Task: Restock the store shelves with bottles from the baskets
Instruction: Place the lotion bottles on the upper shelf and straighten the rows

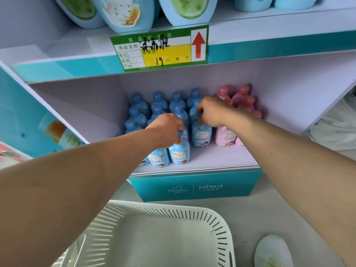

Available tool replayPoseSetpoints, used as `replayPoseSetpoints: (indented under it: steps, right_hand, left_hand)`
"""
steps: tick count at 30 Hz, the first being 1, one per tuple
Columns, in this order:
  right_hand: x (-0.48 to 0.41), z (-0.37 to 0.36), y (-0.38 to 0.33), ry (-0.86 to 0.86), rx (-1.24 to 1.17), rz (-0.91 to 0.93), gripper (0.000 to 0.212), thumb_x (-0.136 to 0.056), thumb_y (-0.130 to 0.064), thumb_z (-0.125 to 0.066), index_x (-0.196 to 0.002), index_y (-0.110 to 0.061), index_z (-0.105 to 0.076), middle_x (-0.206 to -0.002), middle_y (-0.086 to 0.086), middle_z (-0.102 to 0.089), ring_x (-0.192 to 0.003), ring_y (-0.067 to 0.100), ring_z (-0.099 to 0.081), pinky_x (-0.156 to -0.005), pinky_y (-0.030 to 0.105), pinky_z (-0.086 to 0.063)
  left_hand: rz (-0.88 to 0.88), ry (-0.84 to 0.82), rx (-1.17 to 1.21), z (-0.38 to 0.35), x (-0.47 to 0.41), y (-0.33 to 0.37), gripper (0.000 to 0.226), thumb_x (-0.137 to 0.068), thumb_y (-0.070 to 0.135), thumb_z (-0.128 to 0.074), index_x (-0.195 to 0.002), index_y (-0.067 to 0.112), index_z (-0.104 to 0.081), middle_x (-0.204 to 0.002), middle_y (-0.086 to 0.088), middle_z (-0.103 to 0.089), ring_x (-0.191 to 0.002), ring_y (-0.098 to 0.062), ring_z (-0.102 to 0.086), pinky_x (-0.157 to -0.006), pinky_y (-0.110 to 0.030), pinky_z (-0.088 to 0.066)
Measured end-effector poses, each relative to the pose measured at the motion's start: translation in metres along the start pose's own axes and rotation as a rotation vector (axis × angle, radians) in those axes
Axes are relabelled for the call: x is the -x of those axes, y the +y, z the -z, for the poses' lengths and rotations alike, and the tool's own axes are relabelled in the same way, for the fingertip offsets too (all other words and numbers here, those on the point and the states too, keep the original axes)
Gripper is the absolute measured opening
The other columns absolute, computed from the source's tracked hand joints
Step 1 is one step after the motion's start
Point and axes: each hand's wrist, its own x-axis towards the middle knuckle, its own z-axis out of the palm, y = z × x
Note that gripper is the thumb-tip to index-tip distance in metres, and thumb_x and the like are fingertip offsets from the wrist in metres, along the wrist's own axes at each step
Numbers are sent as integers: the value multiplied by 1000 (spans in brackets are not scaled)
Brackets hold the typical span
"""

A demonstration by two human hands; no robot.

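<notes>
1. Nearest, one white plastic basket point(221, 241) sat on the floor, round-cornered, with slotted walls and a smooth bottom.
2. One large pale-blue bottle point(273, 251), oval and glossy, lay on the floor just right of the basket.
3. Two bare forearms reached over the basket to the lower shelf point(212, 158), a flat white board above a teal base panel point(194, 187) printed "Jahwa".
4. The left hand point(167, 130) had its fingers curled down round the top of the front blue bottle point(179, 153), which stood upright near the shelf's front edge.
5. The right hand point(213, 110), a little deeper in, pinched the cap of a second blue bottle point(201, 134) with bent fingers; that bottle stood upright beside the pink ones.
6. The small blue bottles point(159, 101) stood in four columns running back to the rear wall. At least thirteen could be counted, all with rounded caps, speckled bodies and white labels; the arms hid others.
7. The pink bottles point(224, 137), same shape, stood to the right. At least five showed, partly behind the right wrist.
8. Farther up, one green-and-yellow price tag point(159, 49) with a red arrow and a handwritten 19 hung on the upper shelf edge.
9. Above it stood five big pale-blue bottles point(123, 12), cropped at the top.
</notes>
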Motion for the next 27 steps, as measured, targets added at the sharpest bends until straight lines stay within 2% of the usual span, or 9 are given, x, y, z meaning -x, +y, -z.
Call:
replayPoseSetpoints:
  steps: [4, 10, 13, 15, 18, 21, 25, 27]
  right_hand:
    - [-2, -2, 3, 28, -32, -10, 34, -81, -17, -68, -116, -18, -67, -122, 6, -63, -109, 24, -59, -74, 19, -37]
    - [-4, 1, -2, 24, -10, 14, 43, -83, -11, -63, -124, -22, -57, -129, 8, -57, -114, 28, -56, -87, 27, -45]
    - [-3, 12, -11, 126, -28, 32, 35, -81, -9, -63, -115, -19, -63, -122, 10, -60, -109, 30, -58, -85, 28, -46]
    - [0, 16, -22, 132, -105, 66, 29, -81, -8, -65, -108, -17, -67, -114, 7, -65, -104, 26, -60, -79, 24, -45]
    - [5, 11, -40, 37, -142, 139, 22, -79, -15, -72, -101, -15, -70, -106, 6, -68, -99, 23, -63, -77, 25, -47]
    - [9, 9, -52, -86, -112, 148, 23, -79, -25, -73, -99, -14, -70, -104, 6, -69, -94, 21, -62, -69, 23, -40]
    - [15, 6, -59, -274, -76, 166, 32, -75, -33, -77, -99, -13, -70, -101, 10, -71, -87, 24, -63, -70, 27, -47]
    - [18, -3, -60, -289, -14, 173, 37, -76, -31, -77, -107, -13, -67, -107, 9, -68, -93, 24, -62, -75, 28, -48]
  left_hand:
    - [0, 13, 27, -4, 0, -2, 35, -83, 13, -68, -118, 14, -63, -120, -2, -59, -89, -14, -50, -76, -21, -40]
    - [4, 24, 51, -3, 0, -3, 35, -84, 19, -69, -118, 13, -62, -114, -2, -60, -98, -19, -58, -82, -24, -46]
    - [8, 147, 148, 8, 4, -7, 21, -92, 13, -56, -109, 8, -67, -93, 0, -61, -81, -16, -55, -69, -19, -44]
    - [37, 236, 140, 16, 7, -13, 22, -92, 7, -51, -108, 7, -67, -98, -3, -63, -88, -18, -58, -75, -20, -42]
    - [110, 258, 87, 20, 14, -23, 24, -90, 5, -53, -110, 9, -66, -113, -8, -65, -105, -26, -59, -89, -26, -46]
    - [132, 204, 24, 19, 22, -26, 25, -89, 14, -60, -113, 7, -65, -116, -10, -64, -108, -28, -58, -95, -35, -47]
    - [118, 84, -70, 12, 32, -36, 38, -87, 19, -65, -124, 10, -61, -126, -6, -58, -116, -24, -54, -96, -28, -42]
    - [122, 94, -52, 8, 32, -42, 38, -85, 14, -66, -123, 13, -61, -126, -5, -60, -112, -23, -56, -91, -25, -43]
